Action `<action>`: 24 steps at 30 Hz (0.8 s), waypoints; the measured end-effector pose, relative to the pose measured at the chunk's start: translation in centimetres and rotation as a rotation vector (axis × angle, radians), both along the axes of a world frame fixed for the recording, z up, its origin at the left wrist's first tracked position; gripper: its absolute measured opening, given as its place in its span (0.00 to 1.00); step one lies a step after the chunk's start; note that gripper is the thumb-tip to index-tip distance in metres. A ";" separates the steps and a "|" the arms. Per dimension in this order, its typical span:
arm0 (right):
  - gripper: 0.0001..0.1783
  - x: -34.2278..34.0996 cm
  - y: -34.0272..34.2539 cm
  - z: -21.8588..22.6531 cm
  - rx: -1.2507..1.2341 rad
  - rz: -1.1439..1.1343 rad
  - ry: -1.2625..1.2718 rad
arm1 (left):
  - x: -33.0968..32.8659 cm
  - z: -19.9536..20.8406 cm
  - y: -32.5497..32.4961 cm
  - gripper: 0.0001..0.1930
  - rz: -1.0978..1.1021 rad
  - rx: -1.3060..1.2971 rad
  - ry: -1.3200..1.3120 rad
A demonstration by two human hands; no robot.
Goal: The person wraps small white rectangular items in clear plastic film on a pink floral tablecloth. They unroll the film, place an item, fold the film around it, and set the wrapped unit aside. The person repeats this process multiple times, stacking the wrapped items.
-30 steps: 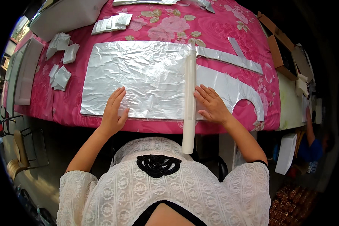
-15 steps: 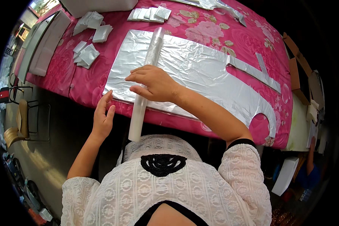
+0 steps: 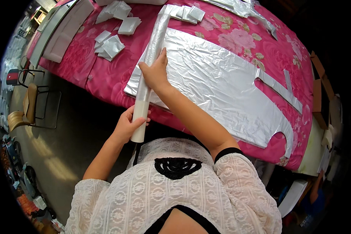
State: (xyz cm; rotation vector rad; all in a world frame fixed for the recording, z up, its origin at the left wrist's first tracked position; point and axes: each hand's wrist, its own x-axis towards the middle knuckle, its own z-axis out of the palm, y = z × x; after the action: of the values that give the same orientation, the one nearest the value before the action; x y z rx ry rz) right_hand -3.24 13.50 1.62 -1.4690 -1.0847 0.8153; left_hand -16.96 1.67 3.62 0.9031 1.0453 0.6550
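Note:
A long roll of clear plastic film on a pale tube (image 3: 141, 111) lies across the left end of a stack of thin, silvery plastic sheets (image 3: 210, 82), its near end jutting past the table edge toward me. My left hand (image 3: 129, 121) is wrapped around that near end, thumb on top. Farther up, my right hand (image 3: 156, 72) grips the roll from above, thumb on its left side and fingers along its right. The sheets are wrinkled and have curved cutouts and narrow straps at their right end. Under my right palm, part of the roll is hidden.
Small folded silvery packets (image 3: 112, 46) lie in groups at the far left and back of the pink floral tablecloth (image 3: 238, 39). A white box (image 3: 68, 33) stands at the left edge. Cardboard boxes (image 3: 321, 93) are at the right; a chair (image 3: 29, 105) stands on the floor at left.
My left hand, apart from the roll with fingers spread before, has closed around its near end. My right hand has turned and slid farther up the roll. The whole view has shifted slightly.

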 end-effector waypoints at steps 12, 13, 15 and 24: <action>0.31 11.0 -5.8 6.5 0.010 0.251 0.895 | 8.4 3.6 1.0 0.24 -0.376 -0.023 -0.057; 0.30 11.2 -7.0 6.6 0.000 0.240 0.924 | 8.9 3.4 0.9 0.25 -0.413 -0.070 -0.148; 0.30 11.7 -8.3 6.3 0.003 0.225 0.936 | 9.6 3.0 0.8 0.25 -0.475 -0.176 -0.320; 0.27 12.5 -9.9 0.4 -0.042 -0.205 0.577 | 12.8 -0.4 0.9 0.22 -0.318 0.158 0.228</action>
State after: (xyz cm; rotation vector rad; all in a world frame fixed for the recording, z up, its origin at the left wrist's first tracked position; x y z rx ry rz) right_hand 9.30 3.65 1.99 -1.2390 -0.4789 1.0329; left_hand -4.14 2.53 3.23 1.2739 1.0304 0.3769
